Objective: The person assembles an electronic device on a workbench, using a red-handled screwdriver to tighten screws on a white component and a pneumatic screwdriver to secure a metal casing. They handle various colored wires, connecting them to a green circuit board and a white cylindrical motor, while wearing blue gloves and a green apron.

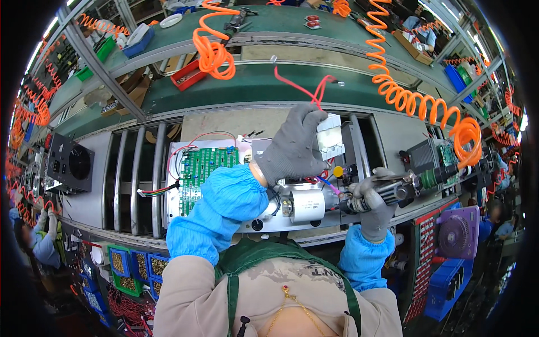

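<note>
My left hand (295, 143), in a grey glove, grips a white block-shaped electrical part (330, 137), perhaps a transformer. Red wires (320, 90) rise from behind it. My right hand (375, 205), also gloved, is wrapped round an air screwdriver (400, 192) lying sideways, its front end pointing left. A coiled orange hose (469, 140) joins the tool's rear. Below both hands sits a metal chassis (269, 226) with a green circuit board (196, 168) and a silver cylinder (307, 205). The driver's front is close to the cylinder's right end; whether they touch I cannot tell.
Metal rollers (139, 180) flank the chassis on the left. A black fan unit (70, 162) stands farther left, and another finned metal unit (424, 154) on the right. Blue bins of small parts (120, 261) are near left; a purple fan (457, 233) is near right. Another orange coil (216, 56) hangs ahead.
</note>
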`<state>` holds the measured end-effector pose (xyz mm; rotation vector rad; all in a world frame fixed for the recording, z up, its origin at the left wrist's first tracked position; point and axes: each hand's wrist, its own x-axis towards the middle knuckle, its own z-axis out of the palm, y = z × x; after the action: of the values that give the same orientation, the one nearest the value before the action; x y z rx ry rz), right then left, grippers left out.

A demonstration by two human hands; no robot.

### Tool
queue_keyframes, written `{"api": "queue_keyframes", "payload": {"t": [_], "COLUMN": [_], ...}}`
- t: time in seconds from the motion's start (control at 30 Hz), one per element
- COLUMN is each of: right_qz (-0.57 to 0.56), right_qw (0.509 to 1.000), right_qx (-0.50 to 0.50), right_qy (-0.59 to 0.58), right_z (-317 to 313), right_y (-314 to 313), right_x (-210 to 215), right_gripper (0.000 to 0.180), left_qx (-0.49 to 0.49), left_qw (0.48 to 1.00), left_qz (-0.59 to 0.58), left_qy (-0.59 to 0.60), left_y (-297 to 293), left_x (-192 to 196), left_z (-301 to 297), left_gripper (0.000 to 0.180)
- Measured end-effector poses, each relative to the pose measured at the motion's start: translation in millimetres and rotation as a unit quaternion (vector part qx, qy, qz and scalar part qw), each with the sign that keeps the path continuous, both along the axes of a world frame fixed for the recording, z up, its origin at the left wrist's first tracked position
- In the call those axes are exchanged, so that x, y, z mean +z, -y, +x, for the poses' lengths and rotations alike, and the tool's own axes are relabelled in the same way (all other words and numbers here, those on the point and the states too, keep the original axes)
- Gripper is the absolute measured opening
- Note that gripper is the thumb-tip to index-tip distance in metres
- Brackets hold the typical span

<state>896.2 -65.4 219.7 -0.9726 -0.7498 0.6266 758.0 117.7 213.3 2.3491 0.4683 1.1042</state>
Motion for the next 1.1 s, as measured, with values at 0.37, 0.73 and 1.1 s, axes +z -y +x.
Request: {"api": "queue_keyframes", "payload": {"t": [0.37,0.73,1.1], "right_qz": [-0.109,-0.041,-0.063], "right_qw": [0.990,0.990,0.996], "right_qx": [0.091,0.093,0.032], "right_qy": [0.024,0.101,0.050], "right_z": [8.7,13.8,2.5], "right_y": [-2.2,2.3,24.3], "right_x": [15.4,-5.3,-5.1], "right_gripper": [0.060,0.041,0.040], "left_qx": [-0.205,-0.098,-0.076], "left_qw": [0.972,0.984,0.953], "left_qz": [0.081,-0.131,-0.292], "left_qy": [0.078,-0.071,0.014], "left_y": [31.2,62.4,-19.2], "left_x": [13.0,43.8,3.9], "left_z": [1.3,-23.0,28.7], "left_gripper": [0.069,0.095,0.075]}}
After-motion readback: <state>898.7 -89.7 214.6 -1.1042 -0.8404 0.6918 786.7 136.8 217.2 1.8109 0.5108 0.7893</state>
